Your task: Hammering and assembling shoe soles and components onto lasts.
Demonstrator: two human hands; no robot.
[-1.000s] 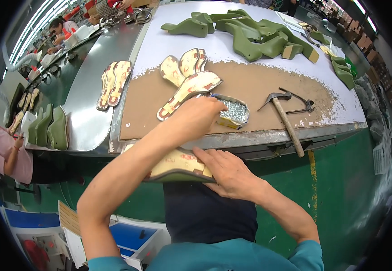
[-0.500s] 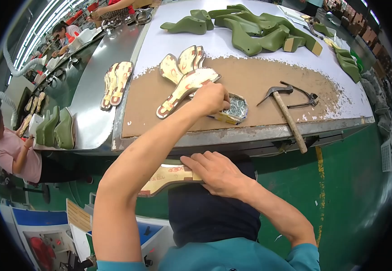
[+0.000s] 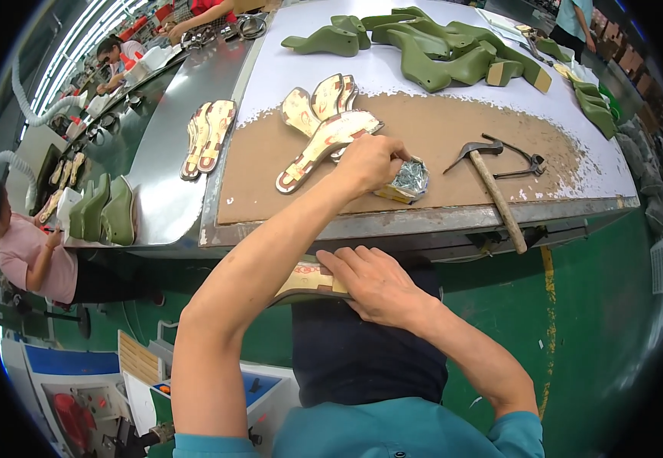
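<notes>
My left hand (image 3: 368, 162) reaches over the bench to a small open box of shiny tacks (image 3: 406, 182). Its fingertips are bunched together inside the box, pinching at the tacks. My right hand (image 3: 373, 284) lies on a tan patterned insole (image 3: 307, 278) and holds it down against a green shoe last on my lap, below the bench edge. Most of the last is hidden under the insole and my left forearm.
A hammer (image 3: 492, 192) and pincers (image 3: 516, 160) lie right of the tack box on the brown board (image 3: 438, 137). Several insoles (image 3: 322, 122) fan out behind my left hand. Green lasts (image 3: 438, 53) are piled at the back. A seated co-worker (image 3: 30, 248) is far left.
My left hand has moved forward and to the right over the board, into the tack box. My right hand has stayed on the insole.
</notes>
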